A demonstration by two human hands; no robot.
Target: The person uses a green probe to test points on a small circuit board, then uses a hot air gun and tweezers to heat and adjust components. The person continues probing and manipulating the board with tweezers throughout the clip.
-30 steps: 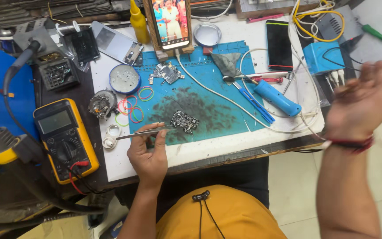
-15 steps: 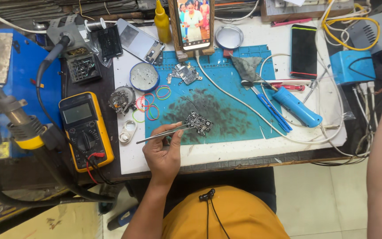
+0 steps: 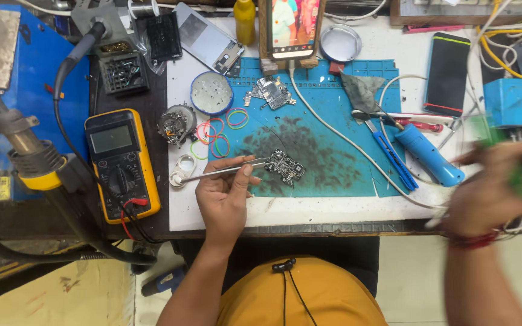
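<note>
Left hand point(image 3: 225, 196) pinches tweezers point(image 3: 222, 172), tips on circuit board point(image 3: 285, 166) on blue mat point(image 3: 333, 163); right hand point(image 3: 493, 193) blurred right of mat, gripping green tool point(image 3: 518, 178).

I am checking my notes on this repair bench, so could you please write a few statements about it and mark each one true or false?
1. The left hand holds metal tweezers at the small circuit board. True.
2. That board lies on the white tabletop. False: it lies on the blue work mat.
3. The yellow multimeter sits left of the mat. True.
4. The right hand rests flat on the mat. False: it is blurred, right of the mat, holding something green.
</note>
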